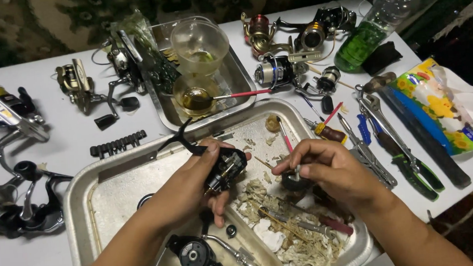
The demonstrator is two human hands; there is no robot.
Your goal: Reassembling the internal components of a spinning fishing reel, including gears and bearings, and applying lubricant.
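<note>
Open tray floor point(118, 196) lies left of the hands. Debris pile point(285, 238) blocks the right side; reels point(19, 209) and wrenches point(393, 141) crowd the bench point(59, 142) flanks.

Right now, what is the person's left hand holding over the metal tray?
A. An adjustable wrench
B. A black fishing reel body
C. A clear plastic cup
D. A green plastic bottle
B. The left hand grips a black fishing reel body above the metal tray, while the green bottle, the wrench and the clear cup all lie apart from it, farther up the table.
</note>
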